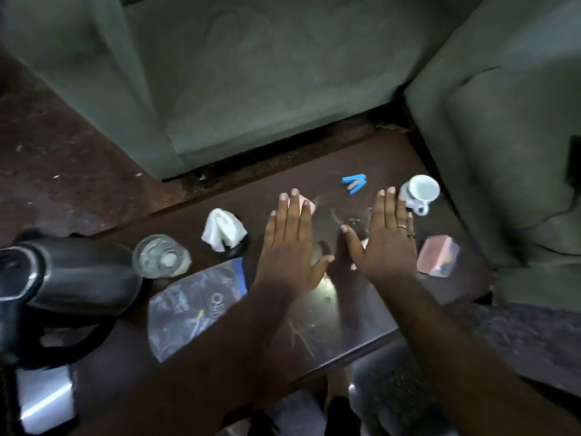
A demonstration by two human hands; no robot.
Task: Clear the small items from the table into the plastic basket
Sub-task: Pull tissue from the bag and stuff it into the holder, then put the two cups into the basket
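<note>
My left hand (290,243) and my right hand (385,237) are held flat, palms down and fingers apart, over the middle of the dark brown table (314,325), holding nothing. A pink item (308,205) peeks out past my left fingertips. A crumpled white tissue (221,229) lies left of my left hand. A blue stapler (355,183) sits at the far side. A white cup (419,191) lies beyond my right fingers. A clear packet with pink contents (438,254) rests right of my right hand. No basket is in view.
A clear glass (160,255) and a dark steel kettle (69,275) stand at the left. A clear plastic bag with print (195,306) lies flat near the front. Green sofas (251,73) border the table at the back and right (518,136).
</note>
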